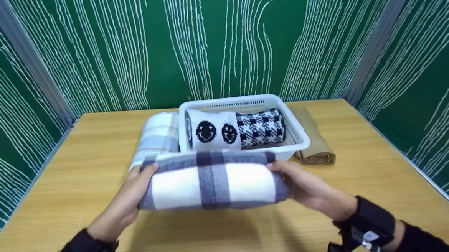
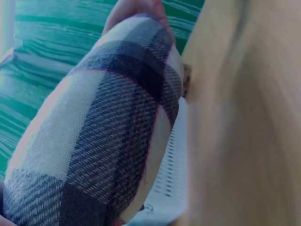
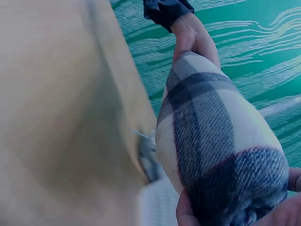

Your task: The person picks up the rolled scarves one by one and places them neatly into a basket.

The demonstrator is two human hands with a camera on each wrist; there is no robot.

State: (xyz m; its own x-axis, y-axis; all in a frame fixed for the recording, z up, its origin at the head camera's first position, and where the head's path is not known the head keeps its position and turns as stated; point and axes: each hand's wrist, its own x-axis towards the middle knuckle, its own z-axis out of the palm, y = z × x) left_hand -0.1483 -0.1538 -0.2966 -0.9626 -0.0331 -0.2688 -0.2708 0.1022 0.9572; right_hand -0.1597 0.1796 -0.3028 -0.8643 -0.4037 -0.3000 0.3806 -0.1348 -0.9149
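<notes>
A rolled plaid scarf (image 1: 212,184), white with grey and dark bands, is held above the table between both hands. My left hand (image 1: 130,194) grips its left end, and my right hand (image 1: 304,183) grips the right end, thumbs on top. In both wrist views the soft roll fills much of the picture. Just beyond it stands a white plastic basket (image 1: 302,137). Two rolls lie inside: a white one with black smiley faces (image 1: 215,132) and a black-and-white houndstooth one (image 1: 261,128). The scarf hides part of the basket's front wall.
Left of the basket lies a folded pale blue and white checked cloth (image 1: 157,135), partly behind the scarf. A rolled tan cloth (image 1: 315,142) lies against the basket's right side. Green walls with white streaks enclose the wooden table (image 1: 365,172) at the back and sides.
</notes>
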